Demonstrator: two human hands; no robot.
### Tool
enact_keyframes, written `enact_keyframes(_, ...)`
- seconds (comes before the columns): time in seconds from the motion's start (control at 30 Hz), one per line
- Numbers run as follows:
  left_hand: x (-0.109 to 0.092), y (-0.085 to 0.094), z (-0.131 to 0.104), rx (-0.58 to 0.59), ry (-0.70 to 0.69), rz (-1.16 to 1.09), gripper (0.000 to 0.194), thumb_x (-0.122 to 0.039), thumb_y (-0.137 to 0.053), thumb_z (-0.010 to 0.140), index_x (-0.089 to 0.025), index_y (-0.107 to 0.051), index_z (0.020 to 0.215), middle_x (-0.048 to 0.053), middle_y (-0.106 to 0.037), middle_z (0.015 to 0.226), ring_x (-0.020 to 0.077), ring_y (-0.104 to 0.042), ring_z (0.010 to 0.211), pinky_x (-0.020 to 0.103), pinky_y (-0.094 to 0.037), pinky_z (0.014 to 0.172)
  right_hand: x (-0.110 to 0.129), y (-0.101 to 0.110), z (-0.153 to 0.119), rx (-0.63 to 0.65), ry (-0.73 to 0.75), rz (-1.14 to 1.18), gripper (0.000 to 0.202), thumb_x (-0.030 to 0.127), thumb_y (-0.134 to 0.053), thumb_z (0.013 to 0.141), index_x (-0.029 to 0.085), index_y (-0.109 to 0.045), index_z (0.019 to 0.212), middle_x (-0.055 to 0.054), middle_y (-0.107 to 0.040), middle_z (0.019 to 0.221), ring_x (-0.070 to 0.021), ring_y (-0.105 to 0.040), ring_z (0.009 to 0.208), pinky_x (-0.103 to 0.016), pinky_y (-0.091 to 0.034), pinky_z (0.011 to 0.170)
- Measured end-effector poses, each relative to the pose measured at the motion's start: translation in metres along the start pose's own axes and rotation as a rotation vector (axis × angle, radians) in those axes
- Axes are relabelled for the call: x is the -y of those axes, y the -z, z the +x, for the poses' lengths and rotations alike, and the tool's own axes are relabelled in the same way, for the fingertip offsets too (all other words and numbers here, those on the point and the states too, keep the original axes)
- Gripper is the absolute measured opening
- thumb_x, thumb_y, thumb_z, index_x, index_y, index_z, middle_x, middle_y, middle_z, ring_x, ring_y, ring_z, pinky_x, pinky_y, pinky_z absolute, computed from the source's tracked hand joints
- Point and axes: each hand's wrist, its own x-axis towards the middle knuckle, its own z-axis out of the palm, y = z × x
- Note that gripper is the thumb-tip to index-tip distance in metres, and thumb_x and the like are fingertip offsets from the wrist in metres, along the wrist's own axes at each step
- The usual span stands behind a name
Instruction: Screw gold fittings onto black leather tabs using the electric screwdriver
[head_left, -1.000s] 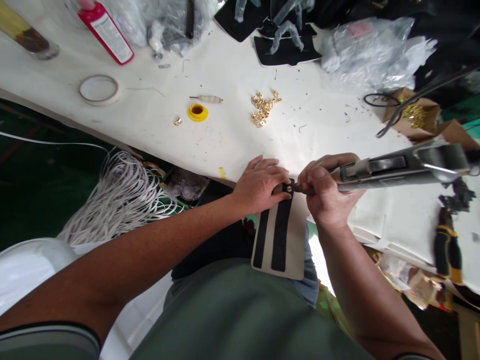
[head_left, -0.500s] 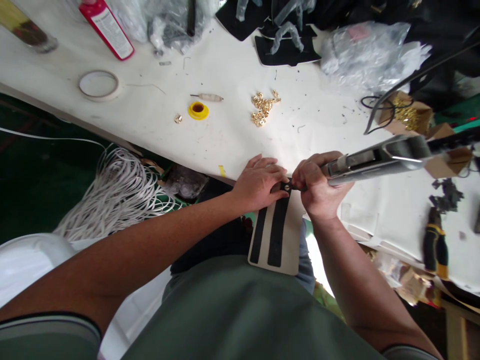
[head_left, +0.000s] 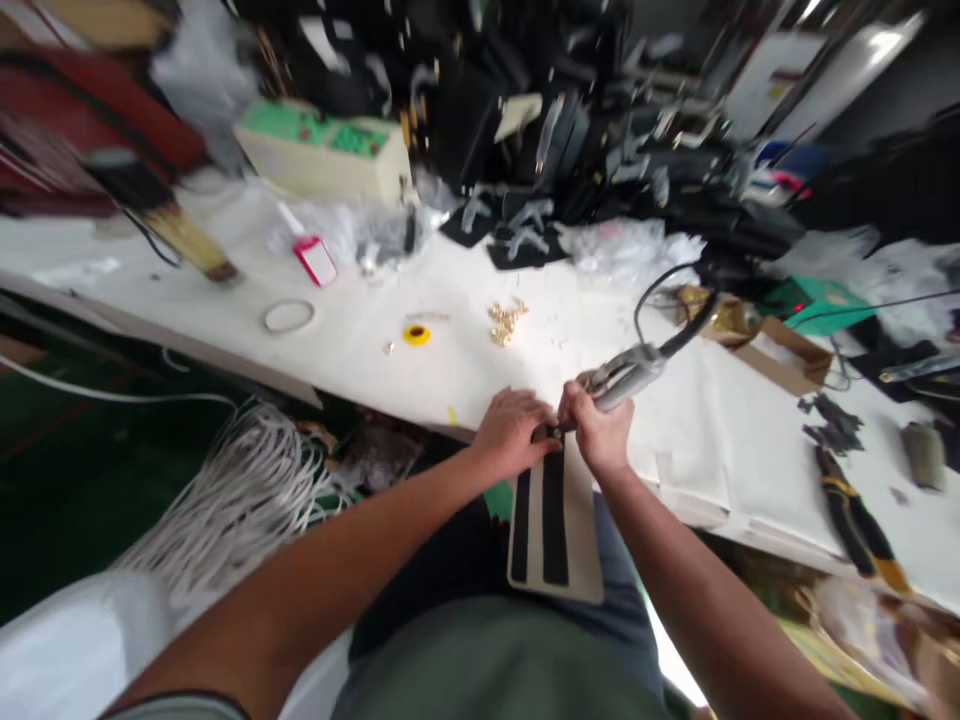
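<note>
A beige flat panel (head_left: 583, 540) with two black strips (head_left: 555, 520) hangs from the table edge over my lap. My left hand (head_left: 510, 432) pinches its top end, thumb and fingers closing round the black strip beside a small round metal fitting. In my right hand (head_left: 604, 432) is a silver, corded electric screwdriver (head_left: 634, 372), tilted with its tip toward that fitting. Fingers partly hide the contact point. A pile of gold metal fittings (head_left: 507, 322) lies beyond my hands on the white table (head_left: 450, 375).
Left of the pile are a yellow ring (head_left: 417, 335) and a roll of tape (head_left: 289, 317). Pliers (head_left: 855, 515) and an open cardboard box (head_left: 787, 355) lie at right. Black pieces and plastic bags (head_left: 637, 250) crowd the back. White cord (head_left: 247, 500) is heaped at lower left.
The head camera has tilted up, bringing more of the table's back into view. Both hands keep their places at the panel, and the screwdriver stays in my right hand.
</note>
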Motion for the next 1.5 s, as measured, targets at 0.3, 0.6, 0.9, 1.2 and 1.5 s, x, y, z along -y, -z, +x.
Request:
enact_keyframes(0.3,0.006,0.001,0.002,0.031,0.094,0.009,0.039,-0.048,-0.091,0.073,-0.034,-0.077,0.107,0.001,-0.076,0.131,0.0337,-0.061,0.137,0.058,-0.035,0.128,0.031,0.0,0.009,-0.019,0.078,0.163,0.045,0.065,-0.078,0.077,0.023,-0.062,0.074,-0.002,-0.063,0.063,-0.0224,-0.058,0.058,-0.037,-0.051,0.058)
enact_keyframes(0.6,-0.002,-0.001,0.0,-0.006,0.04,0.03,0.035,-0.042,-0.088,0.081,-0.027,-0.077,0.111,0.002,-0.079,0.117,0.0273,-0.063,0.124,0.049,-0.041,0.116,-0.051,0.089,0.041,0.128,-0.171,-0.842,0.055,0.064,-0.055,0.094,0.022,-0.068,0.126,-0.014,-0.077,0.112,-0.0336,-0.074,0.098,-0.04,-0.052,0.079)
enact_keyframes(0.9,-0.005,0.001,0.002,0.001,0.023,0.059,0.03,-0.04,-0.084,0.086,-0.025,-0.076,0.111,0.004,-0.076,0.119,0.0274,-0.061,0.121,0.048,-0.04,0.114,-0.063,0.117,-0.054,-0.156,-0.119,-0.664,0.054,0.064,-0.062,0.089,0.021,-0.074,0.119,-0.016,-0.076,0.12,-0.0372,-0.07,0.112,-0.049,-0.054,0.095)
enact_keyframes(1.2,0.0,-0.002,0.001,-0.044,-0.017,0.087,0.036,-0.035,-0.082,0.087,-0.024,-0.071,0.119,0.006,-0.075,0.117,0.0302,-0.061,0.121,0.049,-0.042,0.112,-0.047,0.046,-0.212,0.076,-0.599,0.399,0.048,0.065,-0.076,0.084,0.019,-0.075,0.098,-0.008,-0.077,0.097,-0.0272,-0.07,0.088,-0.037,-0.056,0.077)
enact_keyframes(1.5,-0.007,0.035,-0.051,-0.409,-0.118,0.073,0.059,-0.04,-0.076,0.093,-0.02,-0.054,0.143,0.015,-0.067,0.132,0.0341,-0.061,0.126,0.053,-0.052,0.108,0.024,0.122,-0.147,0.107,-0.19,-0.104,0.029,0.044,-0.064,0.096,0.019,-0.067,0.082,-0.002,-0.062,0.079,-0.019,-0.056,0.077,-0.031,-0.043,0.07)
